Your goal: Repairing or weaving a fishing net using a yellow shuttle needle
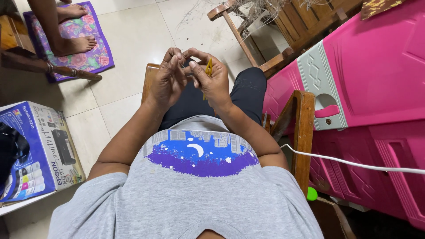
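Two hands up over my lap, close together, fingertips meeting. My right hand (215, 82) pinches a small yellow clip-like piece (208, 67) between thumb and fingers; it stands roughly upright, with a bit of yellow showing below the hand too. My left hand (168, 81) is curled, its fingertips touching the right hand's fingers near the piece; can't tell if it grips anything itself. What the yellow piece is exactly, too small to say.

Packages: one cardboard printer box (37, 150) on the floor (133, 35) to my left, mostly blue with white sides, printer picture on the side, a row of coloured ink bottles printed along the lower edge. A black object (11, 148) rests on its top; contents not visible.

To my right, a big pink plastic cabinet (376, 66) with a grey latch strip (321, 88); doors shut, inside hidden. A white cable (354, 164) runs across it. Small green ball (312, 193) by the wooden chair arm (303, 132). Ahead left, another person's bare feet (75, 44) on a purple floral mat (86, 57).
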